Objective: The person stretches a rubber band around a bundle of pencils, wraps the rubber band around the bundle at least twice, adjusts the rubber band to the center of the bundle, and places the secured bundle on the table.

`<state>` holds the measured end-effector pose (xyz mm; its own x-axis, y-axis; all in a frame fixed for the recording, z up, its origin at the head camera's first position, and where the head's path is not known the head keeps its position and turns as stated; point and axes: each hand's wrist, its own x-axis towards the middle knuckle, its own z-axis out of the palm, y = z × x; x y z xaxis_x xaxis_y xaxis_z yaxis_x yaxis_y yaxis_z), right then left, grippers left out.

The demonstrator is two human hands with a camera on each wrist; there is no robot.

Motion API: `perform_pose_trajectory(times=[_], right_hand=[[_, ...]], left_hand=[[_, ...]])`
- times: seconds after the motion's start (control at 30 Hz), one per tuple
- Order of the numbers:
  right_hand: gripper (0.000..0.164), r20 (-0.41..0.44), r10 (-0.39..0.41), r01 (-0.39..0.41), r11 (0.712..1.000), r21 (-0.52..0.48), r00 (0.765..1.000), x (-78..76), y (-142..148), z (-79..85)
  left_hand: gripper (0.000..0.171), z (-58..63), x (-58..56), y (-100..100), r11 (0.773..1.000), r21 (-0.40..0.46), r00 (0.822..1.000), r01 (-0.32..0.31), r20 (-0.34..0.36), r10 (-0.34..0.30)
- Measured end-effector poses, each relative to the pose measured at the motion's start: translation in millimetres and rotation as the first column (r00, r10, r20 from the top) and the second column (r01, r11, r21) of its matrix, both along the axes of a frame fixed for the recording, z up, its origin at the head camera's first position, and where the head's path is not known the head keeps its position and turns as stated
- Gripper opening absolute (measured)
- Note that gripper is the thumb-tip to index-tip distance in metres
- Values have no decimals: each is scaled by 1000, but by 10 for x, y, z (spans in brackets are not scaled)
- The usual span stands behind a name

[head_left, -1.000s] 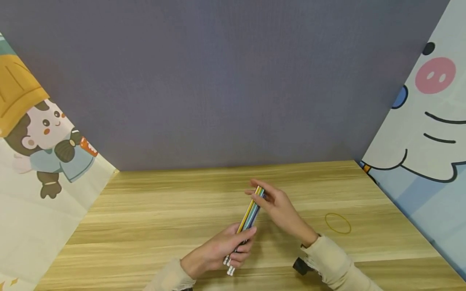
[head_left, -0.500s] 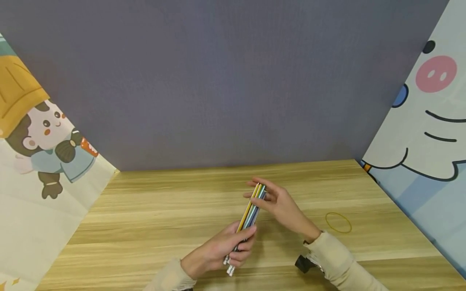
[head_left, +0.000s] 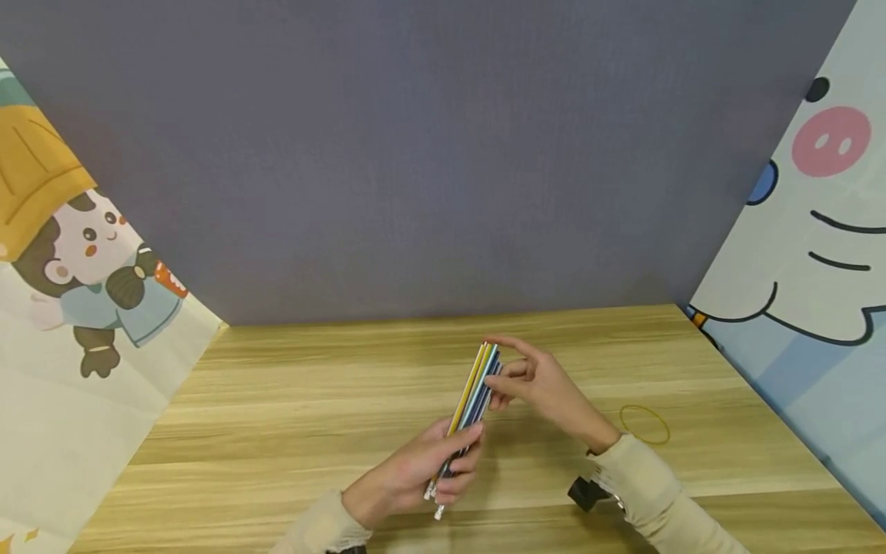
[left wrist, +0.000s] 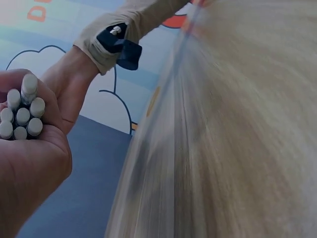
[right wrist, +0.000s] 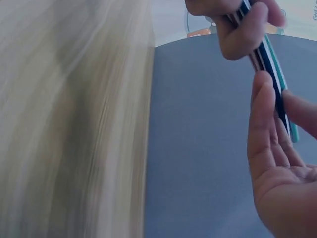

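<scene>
My left hand (head_left: 432, 465) grips a bundle of pencils (head_left: 474, 392) round its lower part, above the wood-grain table. The bundle slants up and to the right, with yellow, light blue and dark blue shafts. White eraser ends (left wrist: 22, 116) poke out of the fist in the left wrist view, at uneven heights. At the upper end, my right hand (head_left: 543, 385) has its thumb on the near side and fingers behind, pinching the pencils; its index finger reaches to their tips. In the right wrist view, dark blue and green shafts (right wrist: 270, 64) run between both hands.
A yellow rubber band (head_left: 645, 425) lies on the table (head_left: 277, 400) to the right of the hands. A grey panel (head_left: 429, 169) stands behind the table, with cartoon-printed walls at left and right. A black camera mount (head_left: 584, 492) hangs at the right wrist.
My right hand has shifted slightly right, and its index finger has stretched up to the pencil tips while the other fingers curl lower. The left hand keeps its hold.
</scene>
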<state>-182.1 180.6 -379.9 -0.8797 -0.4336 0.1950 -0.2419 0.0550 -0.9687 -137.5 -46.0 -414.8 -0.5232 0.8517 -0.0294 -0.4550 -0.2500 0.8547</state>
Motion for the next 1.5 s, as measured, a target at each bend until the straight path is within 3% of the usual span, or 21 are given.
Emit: perform_pose_trajectory(times=[0.2,0.4,0.63,0.8,0.97,1.17,1.33,1.5], right_hand=[[58,-37,-41,41,999,12,998,-14,23,36],[51,-108,-62,65,998,22,992,-15,-1,4],[48,-300,-73,121,982,145,951,75,-91,-33],[57,-365,-82,163,967,194,927,103,-127,-42],[54,-363,-67,155,963,220,929,110,-135,-36],[46,-269,-31,90,974,208,963,57,-55,-45],[52,-179,-7,36,987,158,984,13,1,-53],[57,-144,37,-16,989,145,989,15,-24,-44]], left_hand=[[20,-27,9,16,999,-31,999,-31,-38,30],[20,-33,3,26,999,-47,1000,-17,-7,17],[21,-50,0,26,996,-84,1000,-7,-26,5],[21,-58,5,24,994,-113,999,6,-35,-10],[21,-37,13,9,992,-125,999,36,-19,-38],[22,-8,10,-12,988,-148,999,32,-7,-34],[19,-4,-11,-5,989,-140,999,42,-9,-43],[17,-11,-30,-5,990,-132,998,51,-15,-53]])
